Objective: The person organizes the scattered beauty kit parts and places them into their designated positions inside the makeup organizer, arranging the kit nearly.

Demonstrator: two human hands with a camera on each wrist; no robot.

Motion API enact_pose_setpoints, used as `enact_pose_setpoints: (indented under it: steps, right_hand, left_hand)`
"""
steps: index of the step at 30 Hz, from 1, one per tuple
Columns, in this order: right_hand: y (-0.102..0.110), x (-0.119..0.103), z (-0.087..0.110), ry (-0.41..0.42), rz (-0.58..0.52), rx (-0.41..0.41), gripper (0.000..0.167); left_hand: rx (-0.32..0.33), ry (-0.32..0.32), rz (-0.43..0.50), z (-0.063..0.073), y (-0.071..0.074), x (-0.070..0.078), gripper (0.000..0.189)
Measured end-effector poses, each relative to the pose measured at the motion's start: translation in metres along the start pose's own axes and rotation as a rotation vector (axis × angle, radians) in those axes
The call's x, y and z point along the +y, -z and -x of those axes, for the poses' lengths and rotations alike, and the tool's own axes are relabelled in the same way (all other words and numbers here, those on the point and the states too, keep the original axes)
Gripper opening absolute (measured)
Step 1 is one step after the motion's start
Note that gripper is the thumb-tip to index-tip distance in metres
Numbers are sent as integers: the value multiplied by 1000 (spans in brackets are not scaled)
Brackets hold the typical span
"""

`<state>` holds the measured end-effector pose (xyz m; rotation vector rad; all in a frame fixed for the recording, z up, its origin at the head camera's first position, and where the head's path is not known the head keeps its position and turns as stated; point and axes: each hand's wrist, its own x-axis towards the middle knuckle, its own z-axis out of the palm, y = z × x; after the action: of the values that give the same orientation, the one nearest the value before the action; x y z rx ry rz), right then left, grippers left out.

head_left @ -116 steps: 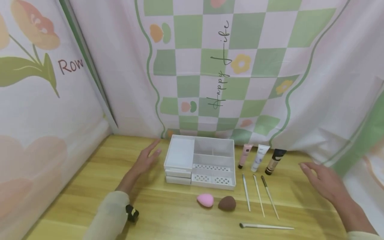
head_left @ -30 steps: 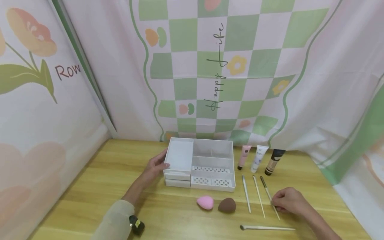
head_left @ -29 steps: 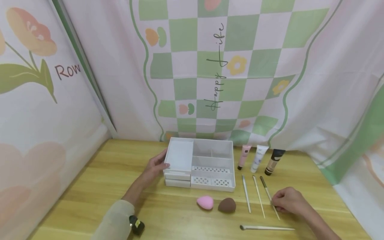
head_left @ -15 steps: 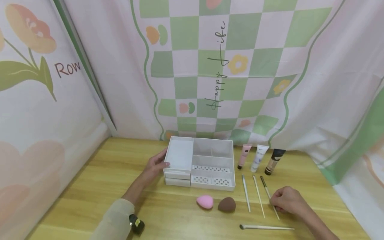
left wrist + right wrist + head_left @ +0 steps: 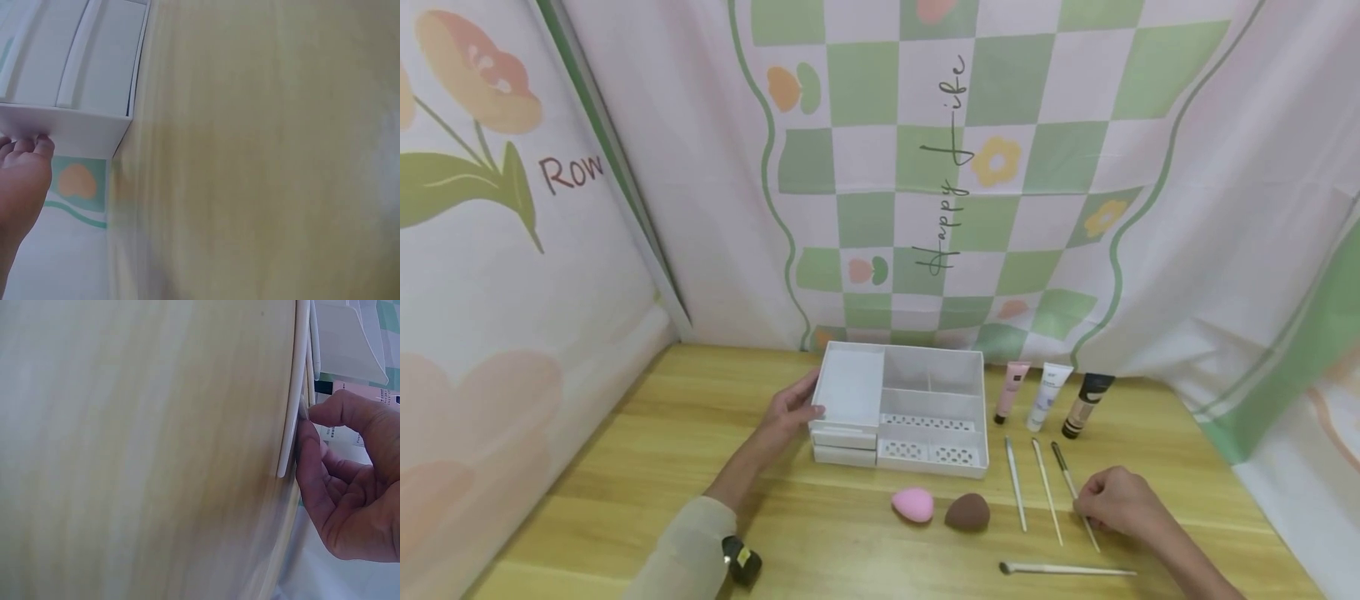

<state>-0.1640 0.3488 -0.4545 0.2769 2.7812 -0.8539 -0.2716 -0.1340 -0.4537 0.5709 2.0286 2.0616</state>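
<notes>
A white makeup organizer point(image 5: 932, 371) with drawers and compartments stands at the back of the table. My left hand point(image 5: 786, 417) holds its left side, thumb over the top edge; in the left wrist view the fingertips point(image 5: 44, 145) touch its side wall. With thumb and forefinger my right hand point(image 5: 1120, 500) pinches the dark-tipped makeup brush point(image 5: 1064, 467), which lies on the table. Two more brushes, a pale one point(image 5: 1015, 487) and a thin one point(image 5: 1048, 492), lie to its left. Nearer me lies a fourth brush point(image 5: 1071, 570) crosswise.
A pink makeup sponge point(image 5: 914, 505) and a brown sponge point(image 5: 967, 512) lie before the organizer. Right of it stand a pink tube point(image 5: 1012, 392), a white tube point(image 5: 1049, 396) and a black-and-beige tube point(image 5: 1086, 406). A patterned curtain point(image 5: 865, 150) hangs behind the wooden table point(image 5: 685, 417).
Since the oldest frame, my left hand has come to the organizer's side, and my right hand has moved from the far right onto the dark-tipped brush. Over the last second both stay put.
</notes>
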Motion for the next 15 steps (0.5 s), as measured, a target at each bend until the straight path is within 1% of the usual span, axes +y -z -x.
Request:
enact_pose_setpoints:
  steps: [3, 10, 15]
  right_hand:
    - [-1, 2, -1, -7, 4, 2, 9]
    - [-2, 5, -2, 19, 16, 11, 12]
    - [-3, 6, -2, 29, 33, 22, 13]
  left_hand:
    - [-2, 7, 3, 0, 0, 1, 74]
    - [9, 15, -34, -1, 0, 1, 72]
    - [4, 12, -13, -1, 1, 1, 72]
